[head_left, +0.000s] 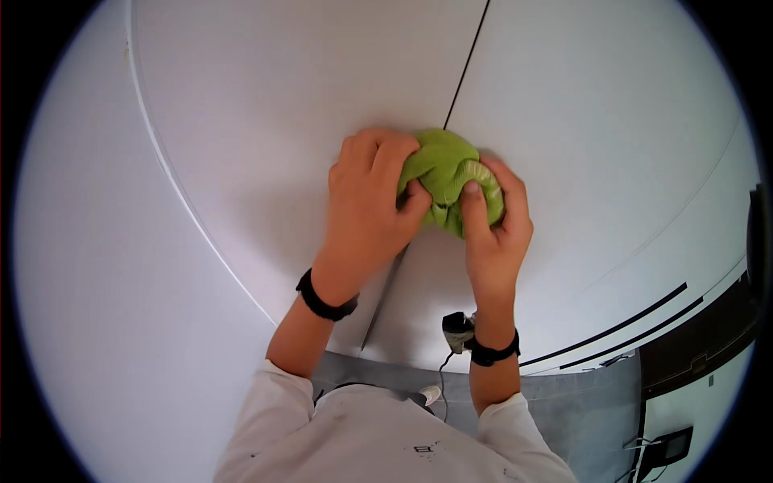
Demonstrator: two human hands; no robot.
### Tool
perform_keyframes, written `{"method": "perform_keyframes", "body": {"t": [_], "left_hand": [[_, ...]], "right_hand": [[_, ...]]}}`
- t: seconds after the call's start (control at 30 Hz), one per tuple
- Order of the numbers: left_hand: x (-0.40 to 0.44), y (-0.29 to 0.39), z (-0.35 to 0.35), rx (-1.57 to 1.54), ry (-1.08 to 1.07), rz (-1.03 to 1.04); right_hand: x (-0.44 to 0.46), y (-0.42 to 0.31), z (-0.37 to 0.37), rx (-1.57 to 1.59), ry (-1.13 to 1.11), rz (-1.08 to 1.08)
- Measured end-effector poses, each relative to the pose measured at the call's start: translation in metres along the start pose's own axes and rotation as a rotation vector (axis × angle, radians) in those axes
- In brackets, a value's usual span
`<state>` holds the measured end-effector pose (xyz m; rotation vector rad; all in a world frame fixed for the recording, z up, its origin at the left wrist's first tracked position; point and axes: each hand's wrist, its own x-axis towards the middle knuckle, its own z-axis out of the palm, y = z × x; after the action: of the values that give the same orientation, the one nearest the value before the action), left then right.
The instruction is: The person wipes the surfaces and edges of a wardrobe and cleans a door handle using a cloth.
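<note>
A bunched green cloth (441, 165) is held between both hands against a white panelled surface (266, 97), over a dark seam that runs through the panels. My left hand (366, 197) grips the cloth's left side, with its fingers curled at the top and its thumb below. On the right side, my right hand (498, 221) has its thumb on the front of the cloth and its fingers round the outer edge. Each wrist wears a black band. The fingertips on the far side of the cloth are partly hidden.
A small black and pale device (457, 332) with a cable is by my right wrist. Dark slots (616, 332) cross the white surface at lower right. Below lie grey floor (555, 419), a shoe (431, 394) and a black object (668, 448).
</note>
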<state>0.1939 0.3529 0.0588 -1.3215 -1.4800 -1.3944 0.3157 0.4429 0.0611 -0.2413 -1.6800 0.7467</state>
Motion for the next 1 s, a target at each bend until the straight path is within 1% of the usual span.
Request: {"method": "perform_keyframes", "body": {"t": [0.07, 0.13, 0.17, 0.23, 0.27, 0.33, 0.37, 0.43, 0.57, 0.63, 0.77, 0.83, 1.0], "left_hand": [[0.0, 0.001, 0.002, -0.027, -0.032, -0.015], [-0.003, 0.008, 0.006, -0.079, -0.044, -0.103], [-0.008, 0.011, 0.011, -0.084, -0.056, -0.102], [-0.017, 0.013, 0.021, -0.118, 0.007, -0.154], [-0.02, 0.013, 0.023, -0.127, -0.001, -0.163], [-0.024, 0.013, 0.027, -0.172, -0.036, -0.266], [-0.023, 0.014, 0.027, -0.177, -0.041, -0.269], [-0.024, 0.016, 0.032, -0.189, -0.044, -0.327], [-0.022, 0.021, 0.034, -0.179, -0.01, -0.33], [-0.028, 0.022, 0.035, -0.245, -0.03, -0.4], [-0.031, 0.024, 0.041, -0.269, -0.024, -0.409], [-0.025, 0.02, 0.045, -0.286, -0.019, -0.394], [-0.032, 0.019, 0.044, -0.35, -0.028, -0.441]], "right_hand": [[-0.005, 0.011, 0.002, 0.0, 0.002, -0.004], [-0.008, 0.018, 0.001, -0.022, 0.026, -0.007], [-0.009, 0.021, 0.0, -0.026, 0.035, 0.003], [-0.013, 0.023, 0.001, 0.011, 0.045, -0.007], [-0.014, 0.025, 0.001, -0.001, 0.045, 0.003], [-0.015, 0.03, 0.002, 0.004, 0.037, 0.032], [-0.015, 0.03, 0.004, -0.002, 0.039, 0.036], [-0.018, 0.035, 0.005, -0.003, 0.05, -0.006], [-0.02, 0.04, 0.003, 0.032, 0.044, -0.038], [-0.026, 0.044, 0.002, 0.074, 0.04, -0.003], [-0.03, 0.047, -0.003, 0.064, 0.046, -0.003], [-0.024, 0.047, -0.001, 0.132, 0.053, 0.025], [-0.03, 0.052, -0.001, 0.162, 0.032, 0.048]]}}
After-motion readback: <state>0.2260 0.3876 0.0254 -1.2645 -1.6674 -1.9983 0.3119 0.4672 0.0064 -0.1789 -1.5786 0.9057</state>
